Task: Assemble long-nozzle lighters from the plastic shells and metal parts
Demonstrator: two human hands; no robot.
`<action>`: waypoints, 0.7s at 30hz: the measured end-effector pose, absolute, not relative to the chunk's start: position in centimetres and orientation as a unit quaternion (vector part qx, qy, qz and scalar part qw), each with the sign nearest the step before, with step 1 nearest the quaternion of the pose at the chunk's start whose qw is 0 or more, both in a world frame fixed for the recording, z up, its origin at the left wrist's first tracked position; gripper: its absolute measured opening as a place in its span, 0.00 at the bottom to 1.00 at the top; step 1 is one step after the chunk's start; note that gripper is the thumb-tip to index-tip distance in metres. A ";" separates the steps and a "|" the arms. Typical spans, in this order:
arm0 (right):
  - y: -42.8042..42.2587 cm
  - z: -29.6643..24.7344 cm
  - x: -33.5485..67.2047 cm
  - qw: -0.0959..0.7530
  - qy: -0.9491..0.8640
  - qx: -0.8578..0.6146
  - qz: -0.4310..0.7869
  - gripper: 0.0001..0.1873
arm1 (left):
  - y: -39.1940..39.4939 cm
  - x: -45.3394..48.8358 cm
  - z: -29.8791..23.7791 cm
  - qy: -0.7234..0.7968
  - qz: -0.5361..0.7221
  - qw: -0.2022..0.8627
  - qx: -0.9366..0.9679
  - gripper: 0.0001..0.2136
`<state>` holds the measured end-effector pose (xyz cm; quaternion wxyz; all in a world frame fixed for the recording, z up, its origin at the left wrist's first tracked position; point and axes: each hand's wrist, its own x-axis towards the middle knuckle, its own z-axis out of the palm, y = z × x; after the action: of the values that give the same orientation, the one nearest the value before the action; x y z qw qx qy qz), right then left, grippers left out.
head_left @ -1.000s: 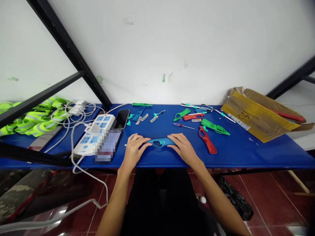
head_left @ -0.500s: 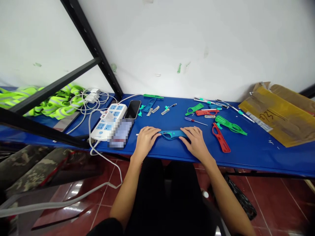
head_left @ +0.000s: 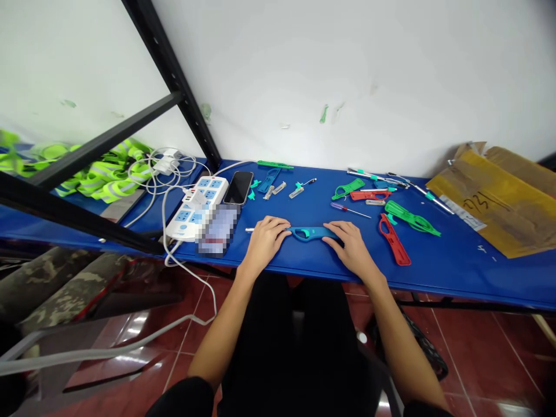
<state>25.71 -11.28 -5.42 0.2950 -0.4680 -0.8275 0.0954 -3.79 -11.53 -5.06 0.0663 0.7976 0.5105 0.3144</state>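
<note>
Both hands grip a blue long-reach lighter (head_left: pixel 319 232) lying lengthwise over the front of the blue table. My left hand (head_left: pixel 266 238) is closed around its nozzle end, and a bit of metal tube (head_left: pixel 249 230) sticks out to the left. My right hand (head_left: pixel 353 246) pinches the handle end with thumb and fingers. Between the hands a teal trigger (head_left: pixel 306 233) shows in the oval opening. A red lighter casing (head_left: pixel 395 240) lies to the right of my right hand, and a purple-handled screwdriver (head_left: pixel 350 209) sits just beyond it.
Green casings (head_left: pixel 412 218), another red casing (head_left: pixel 370 195), metal tubes (head_left: pixel 438 202) and clear fuel tanks (head_left: pixel 296 192) are scattered behind. At left stand a power strip (head_left: pixel 197 208) and two phones (head_left: pixel 238 187). A taped carton (head_left: pixel 499 202) sits right, a black shelf post (head_left: pixel 182 87) left.
The view has shifted slightly, so the table things appear a little further right. Both hands keep hold of the blue lighter, whose trigger opening now looks more neatly outlined.
</note>
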 end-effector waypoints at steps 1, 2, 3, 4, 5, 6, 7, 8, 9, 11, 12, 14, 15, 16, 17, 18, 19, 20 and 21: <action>-11.2 -5.4 25.7 0.293 -0.829 -0.467 0.094 0.23 | -11.4 -3.8 -5.1 0.514 0.313 0.066 0.796 0.10; -11.2 -5.4 25.6 0.290 -0.831 -0.467 0.090 0.24 | -11.3 -3.8 -5.2 0.519 0.311 0.066 0.794 0.10; -11.2 -5.3 25.6 0.286 -0.833 -0.467 0.086 0.24 | -11.2 -3.9 -5.2 0.523 0.308 0.067 0.792 0.09; -11.2 -5.4 25.6 0.283 -0.834 -0.466 0.082 0.25 | -11.1 -3.9 -5.2 0.526 0.304 0.070 0.791 0.09; -11.2 -5.4 25.6 0.280 -0.835 -0.466 0.079 0.25 | -10.9 -4.0 -5.1 0.528 0.300 0.074 0.791 0.09; -11.2 -5.5 25.6 0.279 -0.836 -0.466 0.077 0.25 | -10.7 -4.1 -5.0 0.527 0.294 0.078 0.793 0.09; -11.1 -5.7 25.6 0.278 -0.835 -0.468 0.076 0.24 | -10.6 -4.1 -4.9 0.526 0.288 0.082 0.796 0.08; -11.1 -5.8 25.7 0.277 -0.835 -0.469 0.077 0.24 | -10.3 -4.1 -4.7 0.524 0.280 0.084 0.800 0.08; -11.0 -5.9 25.9 0.273 -0.836 -0.470 0.079 0.24 | -10.1 -4.1 -4.5 0.522 0.270 0.084 0.805 0.07; -10.9 -6.2 26.2 0.264 -0.839 -0.468 0.087 0.24 | -9.7 -4.0 -4.2 0.521 0.248 0.075 0.813 0.06; -10.8 -6.2 26.4 0.257 -0.843 -0.464 0.090 0.24 | -9.5 -3.8 -4.0 0.520 0.236 0.069 0.818 0.05; -10.7 -6.3 26.6 0.242 -0.853 -0.455 0.083 0.24 | -9.2 -3.4 -3.6 0.516 0.217 0.062 0.826 0.06; -10.7 -6.3 26.6 0.233 -0.857 -0.454 0.069 0.24 | -9.1 -3.2 -3.5 0.515 0.210 0.062 0.828 0.06; -10.7 -6.3 26.6 0.223 -0.861 -0.454 0.051 0.24 | -9.0 -3.0 -3.4 0.516 0.206 0.064 0.829 0.05; -10.8 -6.2 26.5 0.211 -0.865 -0.454 0.029 0.24 | -9.0 -2.7 -3.3 0.518 0.204 0.066 0.828 0.05; -10.8 -6.1 26.4 0.200 -0.868 -0.455 0.008 0.24 | -9.0 -2.5 -3.2 0.520 0.202 0.065 0.828 0.04; -10.8 -6.0 26.2 0.188 -0.870 -0.455 -0.011 0.23 | -9.1 -2.3 -3.2 0.519 0.200 0.060 0.829 0.04; -10.9 -5.8 26.0 0.179 -0.872 -0.455 -0.026 0.23 | -9.2 -2.1 -3.2 0.515 0.198 0.049 0.833 0.04; -10.9 -5.6 25.8 0.170 -0.873 -0.456 -0.038 0.22 | -9.3 -2.0 -3.2 0.509 0.195 0.035 0.838 0.04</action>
<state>25.84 -10.94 -5.63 0.1701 -0.4560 -0.8728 -0.0376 -2.04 -9.29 -3.21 0.0349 0.8376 0.5091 0.1952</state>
